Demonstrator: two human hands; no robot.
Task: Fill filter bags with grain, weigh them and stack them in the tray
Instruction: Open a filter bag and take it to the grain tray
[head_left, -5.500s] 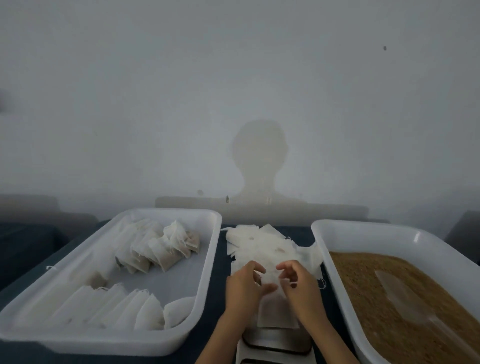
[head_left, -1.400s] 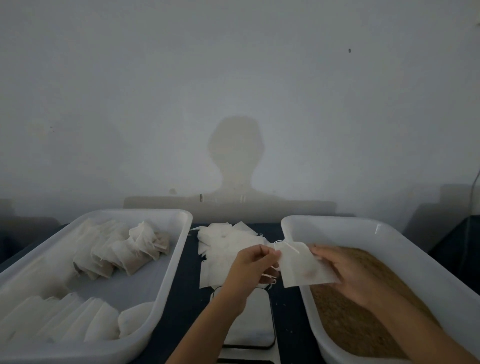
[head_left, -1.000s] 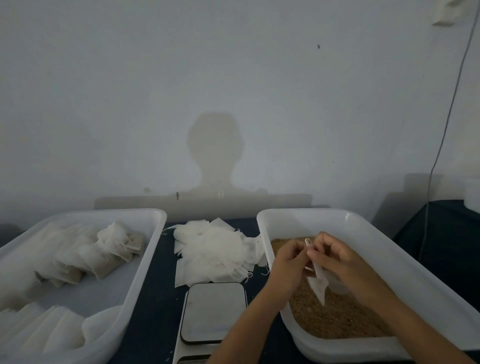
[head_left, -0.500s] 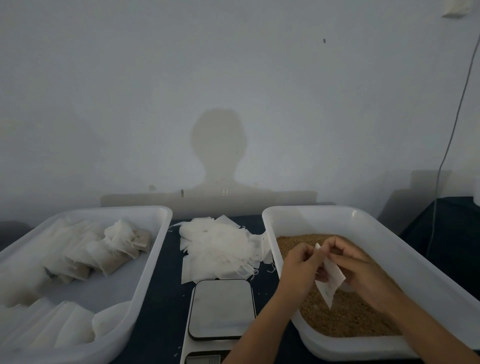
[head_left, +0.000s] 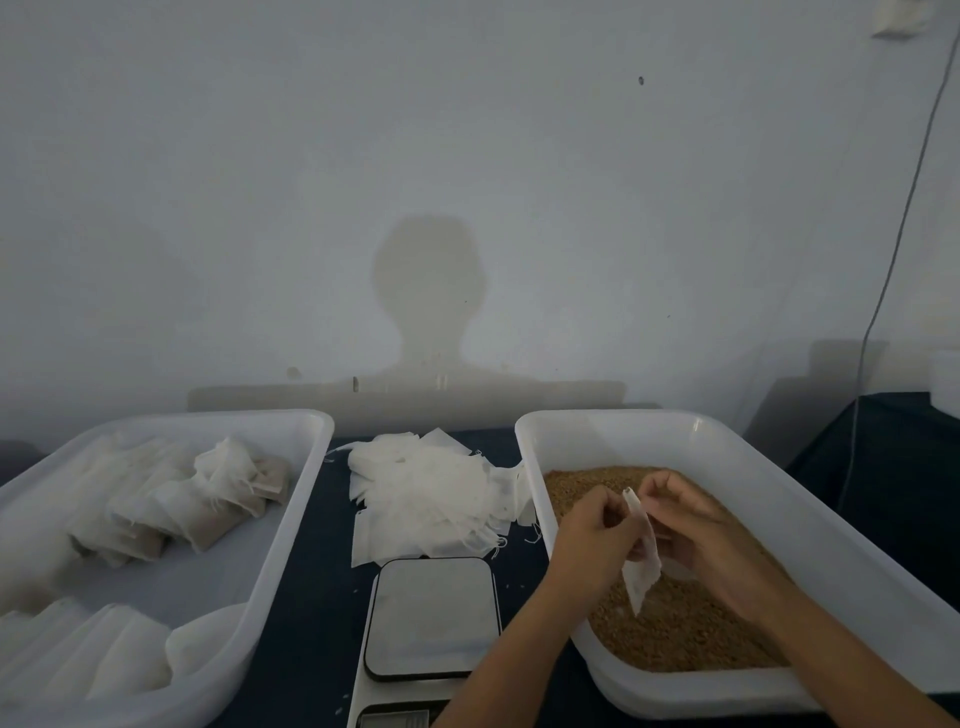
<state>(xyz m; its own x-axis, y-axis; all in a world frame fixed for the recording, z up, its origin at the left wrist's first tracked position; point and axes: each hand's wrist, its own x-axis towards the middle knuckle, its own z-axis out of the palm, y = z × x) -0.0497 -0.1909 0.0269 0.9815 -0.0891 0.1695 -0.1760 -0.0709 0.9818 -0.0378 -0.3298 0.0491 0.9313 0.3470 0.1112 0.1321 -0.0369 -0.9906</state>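
An empty white filter bag (head_left: 642, 564) hangs edge-on over the brown grain (head_left: 670, 623) in the white tub (head_left: 737, 452) on the right. My left hand (head_left: 592, 540) pinches one side of the bag's top and my right hand (head_left: 696, 535) pinches the other side. A loose pile of empty bags (head_left: 431, 493) lies on the dark table between the tubs. The scale (head_left: 431, 616) stands in front of that pile with a bare pan. The white tray (head_left: 291, 525) on the left holds several filled bags (head_left: 182, 499) in rows.
A thin cable (head_left: 893, 249) hangs down the wall at the right. A dark covered surface (head_left: 893, 467) stands beyond the grain tub. The pale wall rises just behind the tubs.
Both hands carried the empty bag from above the scale to over the grain tub. Since half a second ago they have kept working at the bag's top, with the bag hanging lower.
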